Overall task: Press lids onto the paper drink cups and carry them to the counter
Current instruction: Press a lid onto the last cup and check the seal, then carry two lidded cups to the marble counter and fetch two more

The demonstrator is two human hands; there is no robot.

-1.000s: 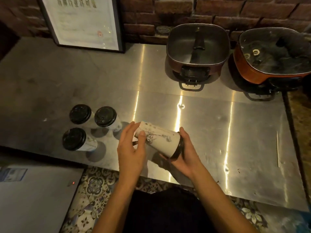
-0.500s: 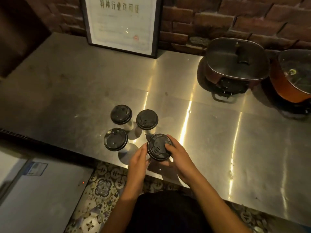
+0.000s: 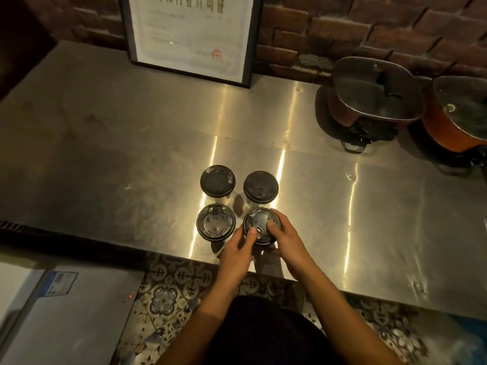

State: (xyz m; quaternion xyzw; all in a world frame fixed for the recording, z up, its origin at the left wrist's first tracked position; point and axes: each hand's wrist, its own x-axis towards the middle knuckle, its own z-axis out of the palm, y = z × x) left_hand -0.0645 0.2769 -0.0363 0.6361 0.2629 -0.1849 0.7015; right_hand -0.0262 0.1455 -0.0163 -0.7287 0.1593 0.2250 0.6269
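Head view, left to right: three lidded cups [image 3: 216,206] stand upright in a tight cluster on the steel counter [image 3: 105,154], and the left hand [image 3: 237,252] and right hand [image 3: 286,239] clasp the fourth cup [image 3: 261,225] at the near right, thumbs on its black lid [image 3: 257,219]. Risk, as I judge it: uneven thumb pressure could tip it into its neighbours. All four lids look dark, round, seated.

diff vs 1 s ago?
The fourth cup, held on its side a second ago, now stands upright at the near right of the group, making a square of four. Both hands, left hand and right hand, are still on it, thumbs on its lid. The other three cups and the pots stayed put.
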